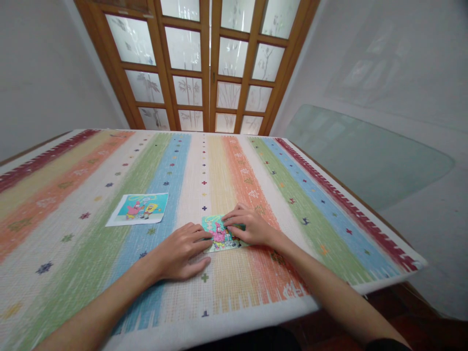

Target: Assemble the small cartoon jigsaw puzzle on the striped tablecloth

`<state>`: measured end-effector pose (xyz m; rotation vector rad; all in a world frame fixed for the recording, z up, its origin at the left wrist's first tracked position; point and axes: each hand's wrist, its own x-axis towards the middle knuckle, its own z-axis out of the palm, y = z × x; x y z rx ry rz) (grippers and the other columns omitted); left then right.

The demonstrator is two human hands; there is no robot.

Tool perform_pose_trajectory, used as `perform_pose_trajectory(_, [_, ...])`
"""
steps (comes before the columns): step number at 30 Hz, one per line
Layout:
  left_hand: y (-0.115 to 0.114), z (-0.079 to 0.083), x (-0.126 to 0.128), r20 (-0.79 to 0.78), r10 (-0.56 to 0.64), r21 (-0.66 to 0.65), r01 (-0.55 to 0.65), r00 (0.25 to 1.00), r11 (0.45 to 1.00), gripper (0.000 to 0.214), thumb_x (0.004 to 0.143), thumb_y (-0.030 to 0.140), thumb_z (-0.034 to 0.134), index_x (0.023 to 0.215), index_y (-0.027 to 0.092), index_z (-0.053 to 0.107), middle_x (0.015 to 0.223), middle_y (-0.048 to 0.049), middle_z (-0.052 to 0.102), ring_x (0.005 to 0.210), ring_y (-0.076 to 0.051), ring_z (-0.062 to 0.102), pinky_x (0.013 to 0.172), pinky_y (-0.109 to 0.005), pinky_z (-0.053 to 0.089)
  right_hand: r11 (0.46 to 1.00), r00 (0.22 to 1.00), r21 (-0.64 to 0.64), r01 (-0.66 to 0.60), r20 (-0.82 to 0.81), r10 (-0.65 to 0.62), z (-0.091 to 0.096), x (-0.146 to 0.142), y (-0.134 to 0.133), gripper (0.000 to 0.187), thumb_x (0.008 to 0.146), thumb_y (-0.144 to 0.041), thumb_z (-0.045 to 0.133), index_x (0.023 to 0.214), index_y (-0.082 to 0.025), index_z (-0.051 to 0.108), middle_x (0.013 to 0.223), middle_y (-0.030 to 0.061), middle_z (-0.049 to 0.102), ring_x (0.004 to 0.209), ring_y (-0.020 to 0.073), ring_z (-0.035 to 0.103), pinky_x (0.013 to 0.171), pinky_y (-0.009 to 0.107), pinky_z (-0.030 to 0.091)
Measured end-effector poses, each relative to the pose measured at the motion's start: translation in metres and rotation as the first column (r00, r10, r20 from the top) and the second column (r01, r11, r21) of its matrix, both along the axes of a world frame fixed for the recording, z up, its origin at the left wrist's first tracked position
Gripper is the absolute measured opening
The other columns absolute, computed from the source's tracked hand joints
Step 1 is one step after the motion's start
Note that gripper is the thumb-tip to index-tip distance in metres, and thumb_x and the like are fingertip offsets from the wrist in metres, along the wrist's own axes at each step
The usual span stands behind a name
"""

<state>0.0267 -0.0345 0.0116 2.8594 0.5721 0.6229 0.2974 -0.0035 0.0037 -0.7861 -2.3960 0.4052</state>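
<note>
In front of me on the table lies a small cartoon picture (218, 236) with a pink star figure on a teal ground. Its surface looks patchy, like a jigsaw puzzle, but any seams are too fine to make out. My left hand (185, 248) rests flat at its left edge, fingers stretched out and fingertips touching it. Over its right part lies my right hand (250, 225), fingers apart and bent, tips on the surface; they cover much of that side. To the left is a white-bordered printed sheet (144, 208) with a similar cartoon scene, untouched.
A striped, patterned cloth (146, 165) covers the table, whose near edge runs just in front of my body. A pale green glass panel (351, 151) stands by the right wall. Wooden doors with frosted panes (188, 90) rise beyond the far edge.
</note>
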Motion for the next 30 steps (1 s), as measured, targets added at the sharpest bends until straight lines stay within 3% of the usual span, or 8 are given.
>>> perform_pose_trajectory(14, [0.0, -0.002, 0.001, 0.035, 0.004, 0.067, -0.007, 0.999, 0.998, 0.023, 0.096, 0.024, 0.053, 0.112, 0.015, 0.067, 0.112, -0.0108, 0.071, 0.1, -0.028, 0.062, 0.085, -0.046, 0.053, 0.983, 0.975, 0.132, -0.13, 0.195, 0.103, 0.003, -0.016, -0.011, 0.031, 0.104, -0.033, 0.052, 0.125, -0.018, 0.069, 0.129, 0.0087, 0.071, 0.107, 0.0212, 0.062, 0.097, 0.043, 0.049])
perform_pose_trajectory(21, [0.007, -0.006, -0.001, 0.082, 0.145, 0.203, -0.159, 0.986, 0.966, 0.023, 0.101, 0.02, 0.047, 0.103, 0.015, 0.068, 0.102, -0.0106, 0.071, 0.094, -0.026, 0.062, 0.082, -0.044, 0.053, 0.982, 0.968, 0.148, -0.115, 0.24, 0.077, -0.003, -0.021, -0.013, 0.037, 0.105, -0.038, 0.049, 0.129, -0.016, 0.067, 0.136, 0.0087, 0.067, 0.109, 0.0232, 0.059, 0.098, 0.043, 0.047])
perform_pose_trajectory(30, [0.009, -0.007, -0.002, 0.02, 0.169, 0.162, -0.17, 0.985, 0.972, 0.029, 0.103, 0.024, 0.045, 0.12, 0.016, 0.066, 0.113, -0.0122, 0.07, 0.103, -0.029, 0.061, 0.086, -0.048, 0.052, 0.989, 0.971, 0.101, -0.112, 0.222, 0.087, -0.003, -0.022, -0.014, 0.039, 0.105, -0.038, 0.047, 0.134, -0.018, 0.063, 0.139, 0.0086, 0.064, 0.112, 0.0252, 0.058, 0.102, 0.045, 0.046])
